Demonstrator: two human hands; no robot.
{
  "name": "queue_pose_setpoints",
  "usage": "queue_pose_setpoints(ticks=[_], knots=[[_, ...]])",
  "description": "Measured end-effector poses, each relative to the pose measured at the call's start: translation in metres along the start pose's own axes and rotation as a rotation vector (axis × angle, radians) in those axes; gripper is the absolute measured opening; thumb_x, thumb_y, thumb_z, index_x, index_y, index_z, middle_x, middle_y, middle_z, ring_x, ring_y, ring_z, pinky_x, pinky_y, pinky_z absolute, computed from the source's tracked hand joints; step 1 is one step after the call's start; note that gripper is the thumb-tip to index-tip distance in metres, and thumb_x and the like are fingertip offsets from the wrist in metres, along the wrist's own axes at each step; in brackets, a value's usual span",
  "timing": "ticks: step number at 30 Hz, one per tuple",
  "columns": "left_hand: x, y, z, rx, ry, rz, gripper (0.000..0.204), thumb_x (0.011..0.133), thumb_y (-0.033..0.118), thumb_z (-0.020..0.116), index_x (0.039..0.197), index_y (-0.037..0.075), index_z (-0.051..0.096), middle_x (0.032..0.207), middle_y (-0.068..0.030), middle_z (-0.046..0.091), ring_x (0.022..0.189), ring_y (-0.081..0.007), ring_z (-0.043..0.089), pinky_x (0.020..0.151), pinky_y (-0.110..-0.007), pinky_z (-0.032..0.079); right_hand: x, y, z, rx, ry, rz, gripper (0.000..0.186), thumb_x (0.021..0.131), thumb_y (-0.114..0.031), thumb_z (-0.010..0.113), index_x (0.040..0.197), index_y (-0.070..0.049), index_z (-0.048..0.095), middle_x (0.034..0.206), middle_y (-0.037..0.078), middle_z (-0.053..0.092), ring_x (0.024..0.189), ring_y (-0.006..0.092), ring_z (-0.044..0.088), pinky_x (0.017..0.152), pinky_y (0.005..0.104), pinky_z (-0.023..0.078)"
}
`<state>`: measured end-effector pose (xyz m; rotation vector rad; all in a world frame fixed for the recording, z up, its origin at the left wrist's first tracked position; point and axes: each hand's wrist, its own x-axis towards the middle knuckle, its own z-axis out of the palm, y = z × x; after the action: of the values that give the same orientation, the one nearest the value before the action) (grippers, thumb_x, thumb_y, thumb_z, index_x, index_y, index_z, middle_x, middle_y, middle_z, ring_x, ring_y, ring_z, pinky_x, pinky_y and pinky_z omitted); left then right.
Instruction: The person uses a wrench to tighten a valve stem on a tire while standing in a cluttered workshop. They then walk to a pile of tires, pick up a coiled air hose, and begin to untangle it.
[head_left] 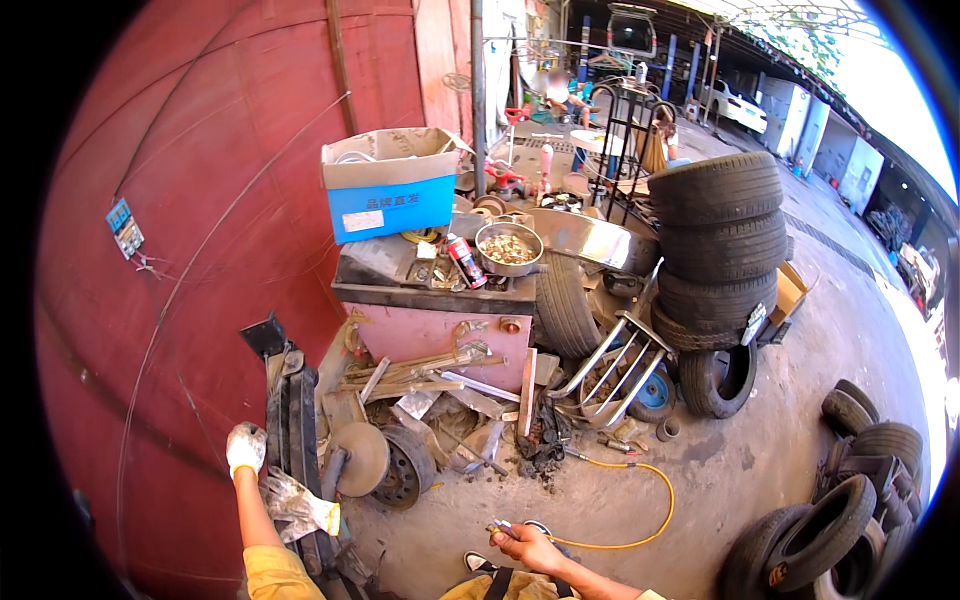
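Note:
My left hand [247,449] wears a white work glove and is closed beside an upright black metal frame [292,420] near the red wall. What it grips, if anything, is hidden. A second, soiled white glove [298,503] lies against the frame, just below that hand. At the bottom centre, my bare right hand [530,549] is closed around a small metal tool [500,530] with a short tip; its exact kind is too small to tell. A yellow hose [655,520] curves over the floor and runs up close to the right hand.
Ahead stands a pink cabinet [430,330] bearing a blue cardboard box [392,200], a spray can [466,262] and a round metal pan [509,248]. Wheel rims [403,466] and scrap lie below. Stacked tires [718,240] and more tires [825,535] stand right. People sit farther back.

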<state>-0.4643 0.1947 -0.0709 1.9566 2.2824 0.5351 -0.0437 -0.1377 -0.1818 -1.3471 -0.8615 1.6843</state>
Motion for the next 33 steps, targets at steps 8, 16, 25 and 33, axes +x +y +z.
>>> queue_pose_setpoints(ticks=[8, 16, 25, 33], knots=[[0.017, -0.013, 0.032, 0.223, -0.136, -0.026, 0.032, 0.079, 0.026, 0.065, 0.103, 0.005, 0.068, 0.105, -0.0229, 0.068, 0.101, -0.0397, 0.064, 0.087, -0.046, 0.052, 0.003, 0.003, -0.003, 0.0, 0.09, -0.026, 0.029, 0.1, -0.034, 0.056, 0.095, -0.006, 0.062, 0.07, -0.007, 0.045, 0.062, 0.0043, 0.036, 0.056, 0.0222, 0.031], [-0.007, 0.02, 0.008, 0.273, -0.011, -0.027, 0.043, 0.086, 0.042, 0.064, 0.108, 0.005, 0.065, 0.103, -0.0227, 0.068, 0.098, -0.0392, 0.065, 0.085, -0.047, 0.051, 0.019, -0.028, -0.027, -0.056, 0.093, -0.111, 0.031, 0.101, -0.036, 0.055, 0.1, -0.006, 0.063, 0.071, -0.007, 0.047, 0.064, 0.0052, 0.038, 0.058, 0.0226, 0.034], [-0.156, 0.202, -0.051, -0.49, -0.109, 0.354, 0.036, 0.093, 0.034, 0.059, 0.106, 0.0, 0.065, 0.107, -0.0203, 0.066, 0.099, -0.034, 0.063, 0.087, -0.045, 0.048, 0.026, -0.077, -0.048, 0.209, -0.024, -0.317, 0.03, 0.102, -0.031, 0.052, 0.111, -0.004, 0.06, 0.067, -0.008, 0.042, 0.061, 0.0036, 0.037, 0.056, 0.0207, 0.032], [-0.307, 0.283, 0.109, -1.368, -0.66, -0.073, 0.029, 0.098, 0.024, 0.058, 0.112, -0.001, 0.062, 0.103, -0.008, 0.066, 0.089, -0.0149, 0.062, 0.077, -0.028, 0.051, 0.014, -0.076, -0.054, 0.039, 0.095, -0.333, 0.038, 0.103, -0.037, 0.049, 0.093, -0.002, 0.058, 0.07, -0.002, 0.049, 0.067, 0.0069, 0.041, 0.062, 0.0252, 0.039]])
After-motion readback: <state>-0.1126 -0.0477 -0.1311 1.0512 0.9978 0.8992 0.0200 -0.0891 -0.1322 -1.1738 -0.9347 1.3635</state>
